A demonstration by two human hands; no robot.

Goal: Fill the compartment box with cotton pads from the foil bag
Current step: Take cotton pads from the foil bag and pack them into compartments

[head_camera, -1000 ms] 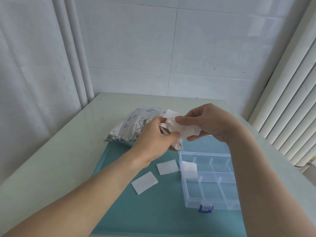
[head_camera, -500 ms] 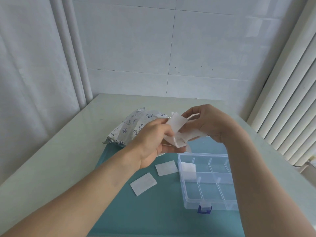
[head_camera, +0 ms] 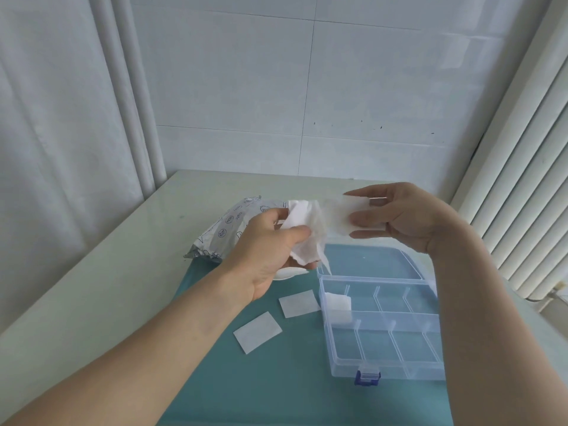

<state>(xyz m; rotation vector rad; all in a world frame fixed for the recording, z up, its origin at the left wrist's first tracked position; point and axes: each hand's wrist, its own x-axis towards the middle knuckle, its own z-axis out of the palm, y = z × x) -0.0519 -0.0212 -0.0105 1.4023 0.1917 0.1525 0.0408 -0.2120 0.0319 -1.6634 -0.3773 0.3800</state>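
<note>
— Both hands have drawn apart since half a second ago: the right hand has pulled one cotton pad clear of the bunch, which stays with the left hand.

— How many pads can you count?

— Two lie flat on the teal mat, just left of the compartment box: a near one and a far one, close together but not touching. At least one more stands in the box's far-left compartment. One is in the right hand. The crumpled bunch in the left hand I cannot count.

— And the grips?

— Left thumb and curled fingers pinch the bunch from both sides. On the right, the fingers are nearly straight, holding the single pad between fingertips and thumb, above the box's opened lid.

— How many compartments?

— Two rows. I see four in the near row and four in the far row, though the right forearm covers the right end, so I cannot be sure. All but the far-left look bare. One blue latch sits on the front edge.

— The foil bag?

— One foil bag, lying on the table at the mat's far-left corner, partly behind the left hand.
</note>
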